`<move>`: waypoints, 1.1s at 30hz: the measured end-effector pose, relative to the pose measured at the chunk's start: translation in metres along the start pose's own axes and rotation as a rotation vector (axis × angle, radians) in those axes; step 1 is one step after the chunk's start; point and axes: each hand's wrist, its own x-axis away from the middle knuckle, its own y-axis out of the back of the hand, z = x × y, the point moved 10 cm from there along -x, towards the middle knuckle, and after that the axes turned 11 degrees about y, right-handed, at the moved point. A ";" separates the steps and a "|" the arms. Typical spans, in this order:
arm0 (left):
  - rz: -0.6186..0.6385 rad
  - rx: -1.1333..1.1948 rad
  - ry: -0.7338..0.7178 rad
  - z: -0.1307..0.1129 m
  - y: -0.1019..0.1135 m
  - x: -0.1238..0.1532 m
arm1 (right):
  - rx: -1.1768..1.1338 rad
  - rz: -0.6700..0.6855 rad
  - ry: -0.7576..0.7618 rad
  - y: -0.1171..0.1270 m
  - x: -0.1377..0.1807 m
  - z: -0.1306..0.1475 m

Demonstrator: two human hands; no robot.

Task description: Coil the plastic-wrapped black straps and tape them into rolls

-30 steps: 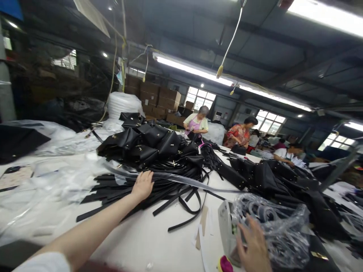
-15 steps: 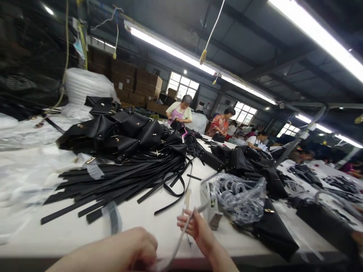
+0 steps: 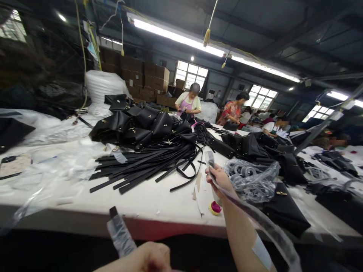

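My right hand (image 3: pixel 218 180) is raised over the table, fingers closed on a translucent plastic film strip (image 3: pixel 262 213). One end of the strip stands up above the fingers, and the rest trails past my forearm to the lower right. My left hand (image 3: pixel 153 257) is a closed fist at the bottom edge; what it grips, if anything, is hidden. A black strap wrapped in clear film (image 3: pixel 122 236) sticks out beyond my left wrist, its bare black end upward. Loose black straps (image 3: pixel 147 166) lie spread on the table. A small yellow-and-magenta round item (image 3: pixel 215 207) sits below my right hand.
Black bags (image 3: pixel 138 126) are heaped behind the straps. A clear bag of coiled plastic strips (image 3: pixel 251 181) lies right, beside a black bag (image 3: pixel 286 211). Plastic film (image 3: pixel 56 170) covers the left side. The white table's (image 3: pixel 136 200) front edge is close. Co-workers (image 3: pixel 188 104) stand across the table.
My right hand has risen and moved right, away from the table front, carrying the film strip. My left fist is lower and slightly right. The view has turned left.
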 end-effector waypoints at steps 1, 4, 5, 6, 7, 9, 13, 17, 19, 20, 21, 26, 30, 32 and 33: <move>0.005 -0.007 -0.031 -0.007 -0.019 -0.013 | 0.060 0.112 -0.010 -0.016 0.014 0.009; -0.029 -0.160 -0.162 -0.033 -0.049 -0.031 | 0.259 0.394 -0.119 -0.041 0.064 0.019; -0.080 -0.211 -0.220 -0.046 -0.044 -0.030 | 0.309 0.434 -0.171 -0.038 0.081 0.016; -0.166 -0.249 -0.281 -0.060 -0.032 -0.025 | 0.353 0.469 -0.225 -0.033 0.096 0.009; -0.281 -0.282 -0.341 -0.074 -0.014 -0.019 | 0.393 0.516 -0.281 -0.027 0.112 0.000; -0.526 -0.352 -0.401 -0.095 0.026 -0.006 | 0.461 0.660 -0.387 -0.017 0.143 -0.022; -0.308 -0.422 -0.191 -0.074 0.043 -0.039 | 0.539 0.889 -0.454 0.000 0.181 -0.044; 0.396 -0.078 0.119 -0.002 -0.008 -0.056 | 0.600 0.804 -0.387 0.028 0.169 -0.029; 0.544 0.123 0.225 0.023 -0.019 -0.048 | 0.638 0.773 -0.394 0.043 0.159 -0.023; 0.584 0.197 0.267 0.033 -0.022 -0.043 | 0.656 0.777 -0.409 0.049 0.156 -0.021; 0.620 0.253 0.304 0.042 -0.023 -0.036 | 0.674 0.794 -0.428 0.053 0.154 -0.021; 0.791 0.405 0.419 0.068 -0.023 0.000 | 0.759 0.897 -0.482 0.057 0.147 -0.022; 0.840 0.431 0.457 0.078 -0.022 0.019 | 0.769 0.890 -0.447 0.054 0.132 -0.025; 0.787 0.464 0.481 0.081 -0.018 0.019 | 0.760 0.919 -0.431 0.049 0.125 -0.027; 0.751 0.483 0.500 0.083 -0.016 0.017 | 0.761 0.951 -0.427 0.045 0.122 -0.028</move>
